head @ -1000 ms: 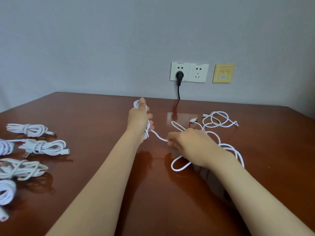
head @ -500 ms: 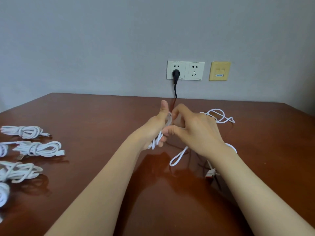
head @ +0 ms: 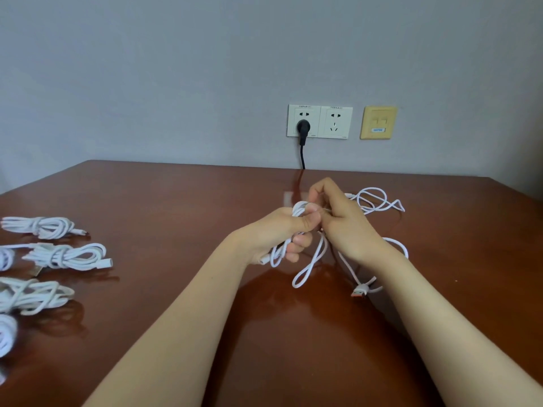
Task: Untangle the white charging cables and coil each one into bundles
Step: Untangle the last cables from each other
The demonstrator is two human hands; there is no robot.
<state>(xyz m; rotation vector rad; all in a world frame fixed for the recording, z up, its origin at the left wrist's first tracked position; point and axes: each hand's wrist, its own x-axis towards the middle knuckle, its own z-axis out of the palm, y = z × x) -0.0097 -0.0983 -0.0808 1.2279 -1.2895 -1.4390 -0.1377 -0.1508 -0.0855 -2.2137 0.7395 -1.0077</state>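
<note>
From the head: above the middle of the table (head: 176, 201), gripping one partly wound white cable coil (head: 300, 207) in the left hand (head: 282, 230), pinching its strand just beside with the right hand (head: 346, 224). Trailing rightward onto the wood in loose loops (head: 379, 201), with one orange-tipped USB plug (head: 359, 292) nearer. Counted: five coiled bundles (head: 67, 255) far left, some cropped; on the wall two white sockets (head: 336, 122), one black plug (head: 302, 126), one yellow plate (head: 378, 122).

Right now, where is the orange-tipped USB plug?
In the head view, the USB plug lies on the table right of centre, just below the right hand and right of the dangling cable loop.
</note>
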